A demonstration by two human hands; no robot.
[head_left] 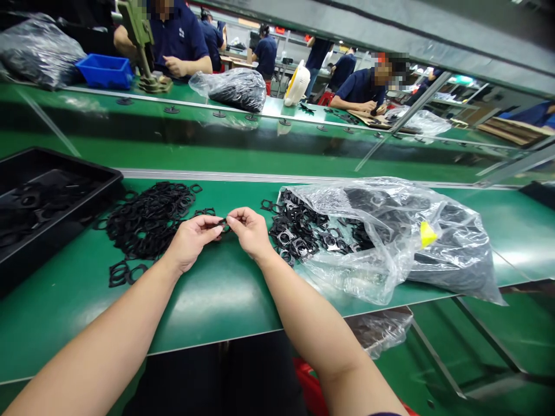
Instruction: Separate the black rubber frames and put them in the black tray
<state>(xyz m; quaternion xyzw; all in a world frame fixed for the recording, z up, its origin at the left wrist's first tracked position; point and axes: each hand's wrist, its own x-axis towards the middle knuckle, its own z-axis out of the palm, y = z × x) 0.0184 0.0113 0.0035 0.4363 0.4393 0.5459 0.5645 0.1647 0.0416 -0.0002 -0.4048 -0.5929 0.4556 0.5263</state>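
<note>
Both hands meet over the green table, pinching one small black plastic part between them. My left hand grips its left side with thumb and fingers. On the other side, the fingertips of my right hand close on it; much of the part is hidden by the fingers. Left of my hands lies a heap of black ring-shaped parts. To the right, black parts with shiny metal faces spill from the mouth of a clear plastic bag.
A black tray holding more parts stands at the left of the green table. Beyond a metal rail runs a conveyor with small black parts. Across it are co-workers, a blue bin, a green hand press and filled bags.
</note>
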